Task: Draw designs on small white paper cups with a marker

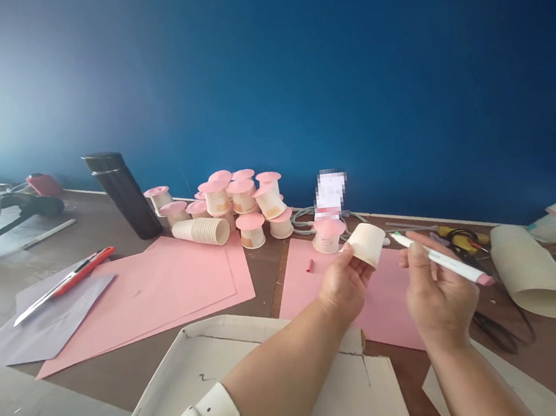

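My left hand (pixel 344 286) is closed around a small white paper cup (pixel 367 243), held sideways above a pink paper sheet (pixel 382 303). To its right my right hand (pixel 433 291) grips a white marker pen (pixel 442 261) with a pink end cap, its tip pointing at the cup. Just behind the held cup stands another cup capped with a pink disc (pixel 328 234). A pile of several similar pink-topped cups (pixel 240 202) sits further back, beside a lying stack of plain cups (pixel 201 230).
A black flask (pixel 122 194) stands at back left. A red utility knife (pixel 65 283) lies on grey paper, next to larger pink sheets (pixel 162 293). A white cardboard tray (pixel 216 373) is near me. Rolled cream paper (pixel 533 270), black scissors (pixel 499 330) and cables lie to the right.
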Demonstrator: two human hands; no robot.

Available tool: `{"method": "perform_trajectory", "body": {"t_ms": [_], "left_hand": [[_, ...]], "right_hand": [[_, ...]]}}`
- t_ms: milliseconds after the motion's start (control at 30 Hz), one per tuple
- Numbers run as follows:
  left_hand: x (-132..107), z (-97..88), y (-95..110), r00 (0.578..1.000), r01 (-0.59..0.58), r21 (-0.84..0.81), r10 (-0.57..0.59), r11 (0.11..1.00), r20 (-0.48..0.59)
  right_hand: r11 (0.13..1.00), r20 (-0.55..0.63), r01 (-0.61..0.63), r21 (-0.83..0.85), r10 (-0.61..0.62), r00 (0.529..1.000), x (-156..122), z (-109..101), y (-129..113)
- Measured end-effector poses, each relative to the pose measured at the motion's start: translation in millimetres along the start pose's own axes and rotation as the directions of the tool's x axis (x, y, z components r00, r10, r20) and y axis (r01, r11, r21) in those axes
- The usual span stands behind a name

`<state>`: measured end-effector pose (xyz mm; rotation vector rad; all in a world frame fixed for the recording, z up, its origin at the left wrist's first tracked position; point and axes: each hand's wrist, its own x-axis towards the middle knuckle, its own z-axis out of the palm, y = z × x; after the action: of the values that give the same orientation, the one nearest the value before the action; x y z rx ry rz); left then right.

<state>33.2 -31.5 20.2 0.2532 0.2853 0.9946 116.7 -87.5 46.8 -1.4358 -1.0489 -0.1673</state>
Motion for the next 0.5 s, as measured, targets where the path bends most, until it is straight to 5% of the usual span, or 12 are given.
{"method": "perform_trajectory", "body": {"t_ms": [300,500], "left_hand": [[2.0,-0.3,-3.2,0.985,-0.136,0.199,0.112,0.971,0.131],[-4.1,-2.7,-3.4,0.966,-0.24,0.513,0.151,0.824,0.209]], "right_hand": [[0.991,0.034,0.132,-0.032,-0.13,0.991,-2.5,0.9,1.7],[0.983,0.073,0.155,-0.1,-0.149,0.986,-4.2,0.9,2.6]]}}
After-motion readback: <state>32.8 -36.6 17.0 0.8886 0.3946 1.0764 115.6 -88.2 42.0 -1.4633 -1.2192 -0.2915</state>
